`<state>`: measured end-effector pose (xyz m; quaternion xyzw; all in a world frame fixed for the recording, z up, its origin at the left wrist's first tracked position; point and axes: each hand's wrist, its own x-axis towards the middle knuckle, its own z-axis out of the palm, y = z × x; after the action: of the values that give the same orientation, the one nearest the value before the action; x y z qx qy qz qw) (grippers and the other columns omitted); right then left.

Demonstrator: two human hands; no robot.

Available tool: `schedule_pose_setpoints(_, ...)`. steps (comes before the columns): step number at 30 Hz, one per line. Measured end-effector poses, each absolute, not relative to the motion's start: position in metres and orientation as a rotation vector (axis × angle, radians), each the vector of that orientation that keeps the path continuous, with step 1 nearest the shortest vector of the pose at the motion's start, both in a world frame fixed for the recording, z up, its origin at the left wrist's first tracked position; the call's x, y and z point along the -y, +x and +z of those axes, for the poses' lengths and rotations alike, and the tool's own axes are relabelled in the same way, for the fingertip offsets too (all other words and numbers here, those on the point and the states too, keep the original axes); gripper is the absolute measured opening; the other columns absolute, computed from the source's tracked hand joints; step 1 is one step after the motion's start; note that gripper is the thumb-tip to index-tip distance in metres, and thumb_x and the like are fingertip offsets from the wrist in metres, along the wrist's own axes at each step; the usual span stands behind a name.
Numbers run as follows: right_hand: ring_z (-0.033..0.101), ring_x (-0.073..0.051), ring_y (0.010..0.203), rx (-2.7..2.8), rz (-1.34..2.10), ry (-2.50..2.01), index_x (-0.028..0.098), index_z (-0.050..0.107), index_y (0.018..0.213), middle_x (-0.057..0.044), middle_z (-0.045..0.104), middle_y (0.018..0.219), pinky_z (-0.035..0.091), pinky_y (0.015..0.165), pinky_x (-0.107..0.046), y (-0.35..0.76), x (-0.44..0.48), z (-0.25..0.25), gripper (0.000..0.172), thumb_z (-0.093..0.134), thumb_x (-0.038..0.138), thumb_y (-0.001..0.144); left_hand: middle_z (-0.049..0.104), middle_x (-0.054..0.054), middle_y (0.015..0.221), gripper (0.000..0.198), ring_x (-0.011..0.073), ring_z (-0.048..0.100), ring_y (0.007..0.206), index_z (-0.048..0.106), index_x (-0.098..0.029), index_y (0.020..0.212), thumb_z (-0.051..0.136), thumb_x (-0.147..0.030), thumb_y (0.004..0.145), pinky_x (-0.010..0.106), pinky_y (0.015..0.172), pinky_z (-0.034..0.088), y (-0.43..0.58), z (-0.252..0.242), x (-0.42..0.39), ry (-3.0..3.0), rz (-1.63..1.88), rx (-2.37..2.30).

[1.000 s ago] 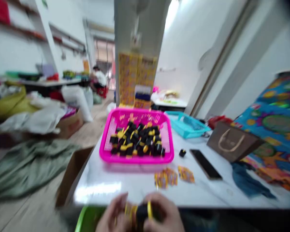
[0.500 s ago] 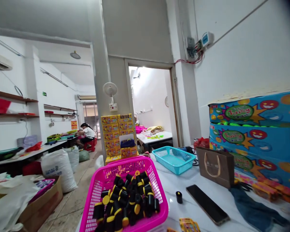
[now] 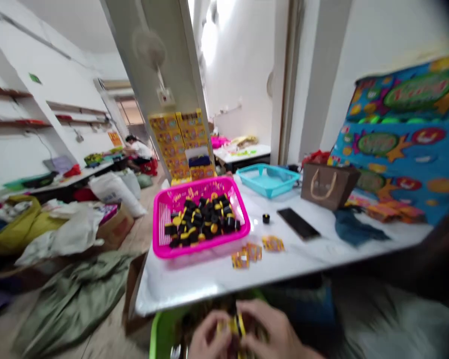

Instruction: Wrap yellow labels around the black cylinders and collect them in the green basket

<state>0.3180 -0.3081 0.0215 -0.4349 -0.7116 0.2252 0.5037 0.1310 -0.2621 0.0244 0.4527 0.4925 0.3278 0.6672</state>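
Note:
My left hand (image 3: pixel 210 336) and my right hand (image 3: pixel 273 329) are together at the bottom of the view, below the table's front edge. Between their pinched fingers is a small black-and-yellow piece (image 3: pixel 240 324), too blurred to make out fully. Beneath them is a green tub (image 3: pixel 155 334), its contents dark and smeared. On the table, a pink basket (image 3: pixel 202 248) holds many short black cylinders with yellow ends (image 3: pixel 194 219). One lone black cylinder (image 3: pixel 266 218) stands to the basket's right.
Several orange-and-yellow cards (image 3: pixel 273 244) lie near the front of the white table (image 3: pixel 194 284). Behind are a phone (image 3: pixel 298 223), a blue basket (image 3: pixel 269 192), a brown paper bag (image 3: pixel 327 192) and a dark cloth (image 3: pixel 355 227). Stacked blue boxes (image 3: pixel 396 159) stand right. Another person (image 3: pixel 138 149) sits far left.
The view has tipped downward, so the table sits higher and its front edge shows. Both my hands, out of view before, now appear at the bottom with the small piece.

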Motion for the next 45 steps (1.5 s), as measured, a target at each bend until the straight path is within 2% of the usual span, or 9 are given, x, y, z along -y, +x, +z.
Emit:
schedule_pose_setpoints(2,0.069,-0.021,0.089,1.688,0.445,-1.053,0.024,0.062,0.122,-0.006,0.072,0.1,0.059,0.081,-0.033,0.321,0.314,0.022,0.04,0.07,0.023,0.082,0.054,-0.003,0.054,0.046,0.0085,0.047,0.045,0.066,-0.018,0.09,0.077,-0.057,0.069,0.024,0.048,0.041,0.126,0.034,0.276,1.016,0.728,-0.994)
schedule_pose_setpoints(4,0.069,-0.021,0.096,1.714,0.4,-0.967,0.024,0.066,0.116,-0.008,0.072,0.105,0.058,0.087,-0.035,0.326,0.317,0.025,0.034,0.069,0.019,0.083,0.057,-0.002,0.058,0.041,0.0081,0.05,0.049,0.065,-0.015,0.095,0.076,-0.049,0.074,0.022,0.05,0.041,0.126,0.045,0.278,1.058,0.681,-0.959)
schedule_pose_setpoints(13,0.07,-0.019,0.089,1.547,0.577,-0.981,0.023,0.072,0.103,-0.008,0.072,0.099,0.059,0.079,-0.033,0.331,0.329,0.032,0.026,0.077,0.021,0.078,0.066,0.006,0.095,0.03,0.0179,0.063,0.083,0.063,-0.017,0.102,0.073,-0.033,0.078,0.028,0.072,0.052,0.142,0.057,0.294,1.361,0.83,-0.864)
schedule_pose_setpoints(19,0.069,-0.015,0.07,1.186,1.03,-1.055,0.019,0.073,0.09,-0.004,0.072,0.082,0.06,0.061,-0.026,0.317,0.337,0.022,0.024,0.082,0.032,0.072,0.068,0.01,0.104,0.025,0.0211,0.063,0.093,0.063,-0.019,0.111,0.063,-0.025,0.087,0.033,0.084,0.049,0.134,0.04,0.295,1.832,0.824,-0.829)
schedule_pose_setpoints(25,0.071,-0.015,0.069,1.003,1.274,-1.099,0.019,0.071,0.094,-0.002,0.072,0.081,0.062,0.067,-0.03,0.306,0.338,0.005,0.024,0.079,0.03,0.074,0.067,0.011,0.11,0.034,0.0236,0.062,0.102,0.063,-0.022,0.118,0.066,-0.025,0.085,0.038,0.091,0.048,0.128,0.023,0.292,1.915,0.795,-0.772)
schedule_pose_setpoints(29,0.07,-0.02,0.093,1.387,0.826,-1.129,0.023,0.072,0.102,-0.007,0.071,0.101,0.06,0.083,-0.035,0.314,0.335,0.002,0.023,0.074,0.023,0.079,0.067,0.008,0.094,0.057,0.0184,0.064,0.077,0.048,-0.02,0.133,0.067,-0.043,0.084,0.031,0.068,0.052,0.125,0.012,0.294,1.295,0.705,-0.865)
schedule_pose_setpoints(34,0.068,-0.02,0.095,1.566,0.751,-1.14,0.025,0.07,0.113,-0.008,0.07,0.108,0.058,0.085,-0.036,0.319,0.332,-0.002,0.032,0.073,0.024,0.081,0.061,0.0,0.072,0.04,0.0101,0.054,0.053,0.059,-0.016,0.107,0.071,-0.043,0.08,0.021,0.049,0.043,0.122,0.01,0.297,0.983,0.624,-0.939)
schedule_pose_setpoints(38,0.069,-0.02,0.091,1.449,0.788,-1.164,0.025,0.074,0.101,-0.007,0.072,0.097,0.059,0.08,-0.035,0.313,0.333,-0.006,0.022,0.076,0.024,0.079,0.063,0.001,0.079,0.033,0.0109,0.055,0.058,0.062,-0.018,0.107,0.071,-0.036,0.081,0.023,0.055,0.046,0.126,0.014,0.3,1.1,0.69,-0.971)
schedule_pose_setpoints(45,0.069,-0.019,0.087,1.117,1.01,-1.194,0.022,0.075,0.092,-0.006,0.07,0.095,0.062,0.075,-0.032,0.305,0.338,-0.014,0.019,0.079,0.03,0.075,0.068,0.009,0.107,0.028,0.0223,0.061,0.097,0.067,-0.019,0.111,0.066,-0.027,0.084,0.034,0.088,0.046,0.128,0.008,0.294,1.615,0.798,-0.945)
